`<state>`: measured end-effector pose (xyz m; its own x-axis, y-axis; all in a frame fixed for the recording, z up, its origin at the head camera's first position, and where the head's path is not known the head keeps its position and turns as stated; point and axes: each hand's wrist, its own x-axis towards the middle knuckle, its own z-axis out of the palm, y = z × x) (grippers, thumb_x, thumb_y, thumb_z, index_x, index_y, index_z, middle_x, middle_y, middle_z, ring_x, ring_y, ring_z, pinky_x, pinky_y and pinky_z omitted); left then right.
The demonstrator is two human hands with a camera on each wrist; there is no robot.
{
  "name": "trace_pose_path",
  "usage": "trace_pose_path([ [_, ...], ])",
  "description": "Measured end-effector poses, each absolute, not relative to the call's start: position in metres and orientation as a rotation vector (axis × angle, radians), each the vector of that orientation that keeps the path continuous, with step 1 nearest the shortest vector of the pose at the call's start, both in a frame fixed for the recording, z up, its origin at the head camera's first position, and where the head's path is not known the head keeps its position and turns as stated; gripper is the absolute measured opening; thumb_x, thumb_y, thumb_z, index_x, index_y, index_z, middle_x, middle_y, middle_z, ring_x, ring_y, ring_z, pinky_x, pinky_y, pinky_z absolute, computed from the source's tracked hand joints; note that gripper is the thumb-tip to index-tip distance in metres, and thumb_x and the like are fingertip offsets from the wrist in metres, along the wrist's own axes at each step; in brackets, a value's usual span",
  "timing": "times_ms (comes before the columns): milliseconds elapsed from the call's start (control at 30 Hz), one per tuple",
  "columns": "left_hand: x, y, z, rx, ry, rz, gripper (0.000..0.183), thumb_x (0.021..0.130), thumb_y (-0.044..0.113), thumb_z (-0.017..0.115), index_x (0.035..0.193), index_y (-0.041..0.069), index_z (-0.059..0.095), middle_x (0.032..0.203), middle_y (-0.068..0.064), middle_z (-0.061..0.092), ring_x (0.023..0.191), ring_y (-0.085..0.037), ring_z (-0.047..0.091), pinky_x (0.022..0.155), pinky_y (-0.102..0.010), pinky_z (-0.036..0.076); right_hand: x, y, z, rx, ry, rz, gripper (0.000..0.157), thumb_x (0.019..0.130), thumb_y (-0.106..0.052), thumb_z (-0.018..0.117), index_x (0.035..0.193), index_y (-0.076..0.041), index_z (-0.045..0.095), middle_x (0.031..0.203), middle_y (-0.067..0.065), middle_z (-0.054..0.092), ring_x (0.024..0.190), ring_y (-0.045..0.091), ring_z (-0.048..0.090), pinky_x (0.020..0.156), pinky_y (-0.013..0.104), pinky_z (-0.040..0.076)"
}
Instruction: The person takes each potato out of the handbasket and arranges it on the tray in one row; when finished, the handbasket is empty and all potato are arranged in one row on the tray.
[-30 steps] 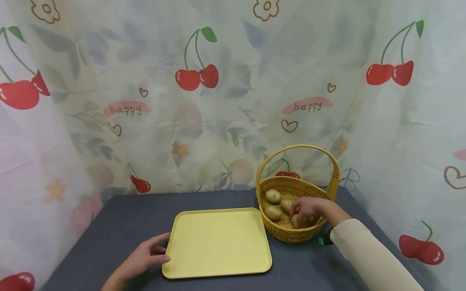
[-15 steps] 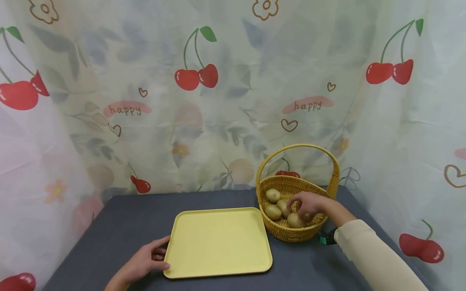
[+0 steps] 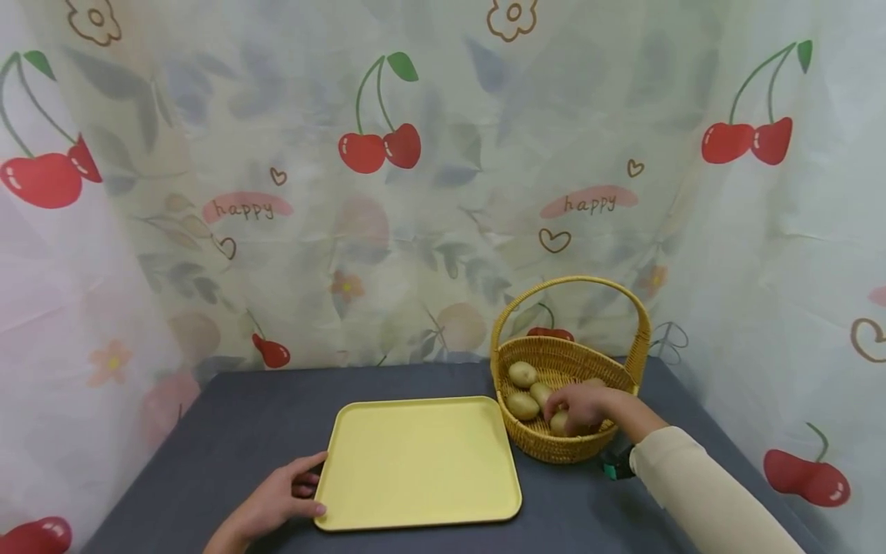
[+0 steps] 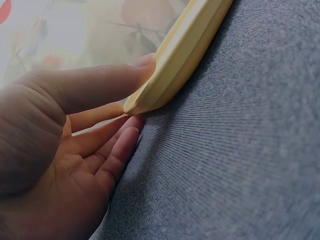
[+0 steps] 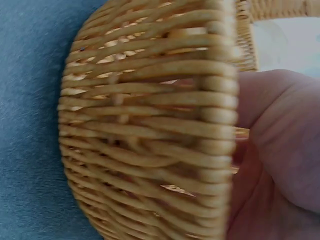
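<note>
As the left hand (image 3: 277, 498), fingers relaxed, touches the left edge of the yellow tray (image 3: 418, 463), the right hand (image 3: 584, 406) reaches over a potato (image 3: 557, 422) in the wicker basket (image 3: 550, 447) at the tray's far-right corner, grip unclear.

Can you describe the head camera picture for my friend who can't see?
A person's right hand reaches into a wicker basket of potatoes, while the left hand touches a yellow tray's side. Basket and tray sit on a dark table before a cherry-patterned curtain.
</note>
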<state>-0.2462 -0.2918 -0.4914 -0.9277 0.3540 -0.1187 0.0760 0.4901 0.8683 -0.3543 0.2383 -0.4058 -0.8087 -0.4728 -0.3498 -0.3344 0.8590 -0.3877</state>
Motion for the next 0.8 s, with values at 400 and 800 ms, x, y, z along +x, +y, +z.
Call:
trace_pose_path([
  [400,-0.248,-0.292,-0.491,0.336,2.471,1.397,0.087,0.077,0.021,0.083,0.145,-0.009,0.037,0.127,-0.022,0.053,0.102,-0.026,0.058,0.083,-0.039,0.049,-0.353,0.238,-0.366,-0.694,2.59,-0.86,0.047,0.077,0.006,0.064,0.121,-0.01,0.063,0.112,0.011,0.055,0.064,0.02,0.048,0.055,0.035,0.042],
  [800,-0.248,-0.293,-0.492,0.33,2.428,1.399,0.086,0.08,0.02,0.082,0.145,-0.01,0.035,0.125,-0.02,0.054,0.102,-0.026,0.058,0.084,-0.041,0.048,-0.34,0.205,-0.345,-0.998,2.495,-0.76,0.066,0.071,0.012,0.067,0.131,-0.013,0.056,0.125,0.007,0.051,0.086,0.022,0.053,0.069,0.036,0.046],
])
